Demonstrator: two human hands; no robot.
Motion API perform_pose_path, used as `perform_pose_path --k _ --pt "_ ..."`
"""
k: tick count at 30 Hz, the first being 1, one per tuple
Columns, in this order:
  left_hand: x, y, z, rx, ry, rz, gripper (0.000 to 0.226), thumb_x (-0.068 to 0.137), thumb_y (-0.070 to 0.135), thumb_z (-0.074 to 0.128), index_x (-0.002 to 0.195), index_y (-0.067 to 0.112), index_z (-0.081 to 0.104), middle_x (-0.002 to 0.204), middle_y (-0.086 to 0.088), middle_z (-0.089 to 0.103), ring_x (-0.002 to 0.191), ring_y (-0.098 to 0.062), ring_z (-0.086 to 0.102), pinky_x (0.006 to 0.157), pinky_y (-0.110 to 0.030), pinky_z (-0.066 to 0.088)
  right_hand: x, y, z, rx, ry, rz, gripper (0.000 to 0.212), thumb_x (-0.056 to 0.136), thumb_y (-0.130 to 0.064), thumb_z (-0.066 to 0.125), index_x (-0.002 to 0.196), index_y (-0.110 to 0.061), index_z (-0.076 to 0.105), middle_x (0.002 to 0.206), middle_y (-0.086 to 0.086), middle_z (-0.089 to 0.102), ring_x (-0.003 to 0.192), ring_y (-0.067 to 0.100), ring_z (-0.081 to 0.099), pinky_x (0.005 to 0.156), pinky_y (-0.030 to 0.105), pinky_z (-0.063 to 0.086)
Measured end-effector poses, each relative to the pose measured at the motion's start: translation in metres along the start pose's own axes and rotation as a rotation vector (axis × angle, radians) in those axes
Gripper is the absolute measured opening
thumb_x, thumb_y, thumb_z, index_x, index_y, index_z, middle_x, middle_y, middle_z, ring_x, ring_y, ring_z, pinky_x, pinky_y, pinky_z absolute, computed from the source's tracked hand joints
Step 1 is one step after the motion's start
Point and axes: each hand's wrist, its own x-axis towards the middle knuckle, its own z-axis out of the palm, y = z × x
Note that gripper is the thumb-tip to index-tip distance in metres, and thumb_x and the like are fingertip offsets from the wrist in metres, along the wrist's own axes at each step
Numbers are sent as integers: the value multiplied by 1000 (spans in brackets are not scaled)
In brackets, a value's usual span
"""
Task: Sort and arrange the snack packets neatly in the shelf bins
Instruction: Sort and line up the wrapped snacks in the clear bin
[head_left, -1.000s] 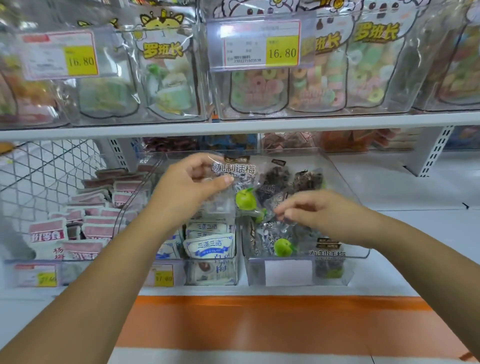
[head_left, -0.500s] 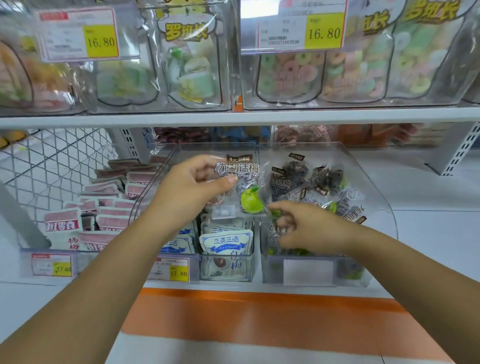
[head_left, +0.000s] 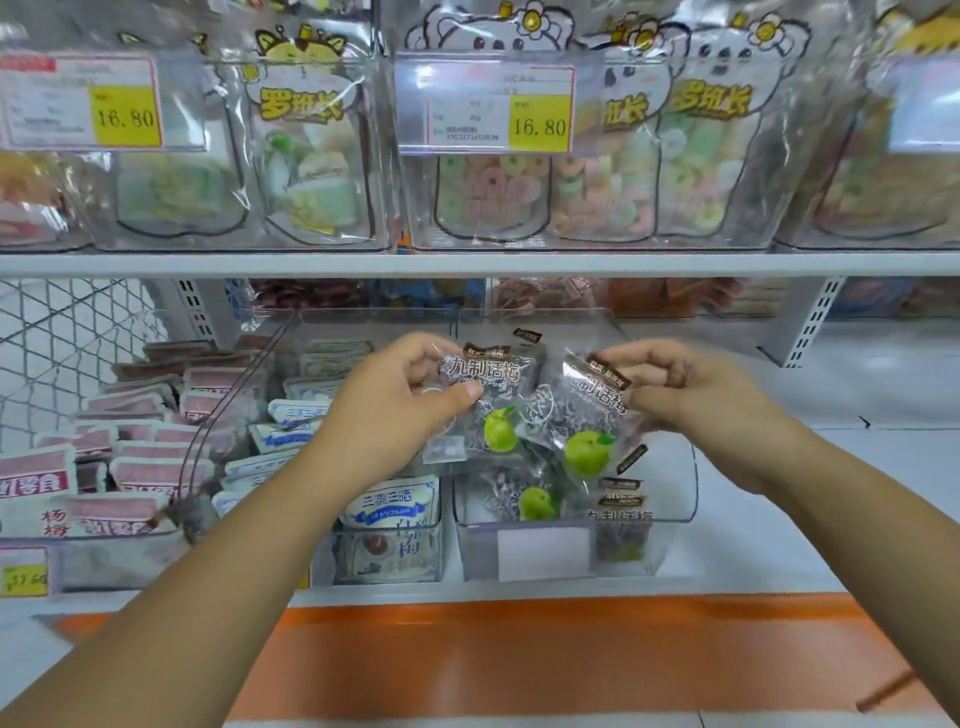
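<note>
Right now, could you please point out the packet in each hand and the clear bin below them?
Left-hand packet (head_left: 500, 402): head view, middle of its front.
Right-hand packet (head_left: 582, 415): head view, middle of its front.
Clear bin (head_left: 480, 551): head view, its front wall.

Upper shelf board (head_left: 467, 264): white, spanning the full width. Lower shelf (head_left: 831, 467): white, smooth surface. Perforated bracket (head_left: 813, 322): white, slanting under the upper board at right. Wire mesh panel (head_left: 62, 343): white, diamond pattern, far left. Orange band (head_left: 519, 660): below the lower shelf's front edge. Lighting: bright, even.
</note>
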Motion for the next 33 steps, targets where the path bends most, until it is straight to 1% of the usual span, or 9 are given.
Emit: perform_pose_path --k 3,7,13,16,22,24,27,30,33 --pt "0 4 8 12 7 -1 26 82 28 73 104 33 60 108 2 67 79 -7 62 61 -13 47 -2 0 -11 0 122 -44 36 89 9 50 95 -22 67 82 -2 69 69 13 56 63 22 46" --pt "-2 9 16 65 -42 11 37 79 30 77 105 46 55 111 13 56 107 -16 61 88 -34 53 -5 -2 -14 42 144 -104 34 88 9 52 99 -19 67 79 -6 70 68 11 56 62 19 43" --pt "-3 13 12 94 -198 25 15 91 44 56 105 48 59 95 26 62 94 11 57 77 -18 45 -9 -3 18 -92 68 -199 36 89 3 59 93 -32 67 85 -11 72 76 3 63 73 19 49" --pt "-5 13 10 140 -255 3 39 70 62 63 106 48 56 106 24 60 96 8 58 85 -22 49 -10 2 37 -259 95 -284 36 89 -6 63 94 -41 66 91 -18 70 83 -1 64 70 16 48" --pt "-5 9 13 225 -224 54 49 73 32 81 110 43 51 114 22 55 97 8 56 85 -19 47 1 2 43 -268 5 -177 58 81 -23 74 125 -46 45 118 -13 49 92 0 57 81 16 46" --pt "-5 10 15 282 -266 101 51 75 26 80 114 44 51 114 23 57 96 6 55 83 -20 48 1 5 39 -188 -141 -41 66 78 -26 78 130 -44 43 112 -19 49 92 -1 58 80 19 48" --pt "-4 12 15 407 -303 169 50 76 29 80 116 42 52 117 22 57 92 10 52 80 -19 45 5 14 40 -153 -147 -48 42 77 -25 77 112 -37 58 89 -14 56 84 5 59 74 22 46" --pt "-4 12 13 660 -419 184 48 73 40 80 112 36 53 111 17 60 94 2 55 81 -23 47 5 21 40 -341 -228 -116 26 79 -24 77 99 -26 60 70 -16 55 63 -7 51 63 10 39" --pt "-4 13 24 945 -545 257 44 76 50 74 113 36 54 107 13 63 96 -11 57 83 -34 50 4 26 42 -555 -406 -47 22 78 -32 77 91 -32 59 62 -29 54 56 -9 48 59 13 35"
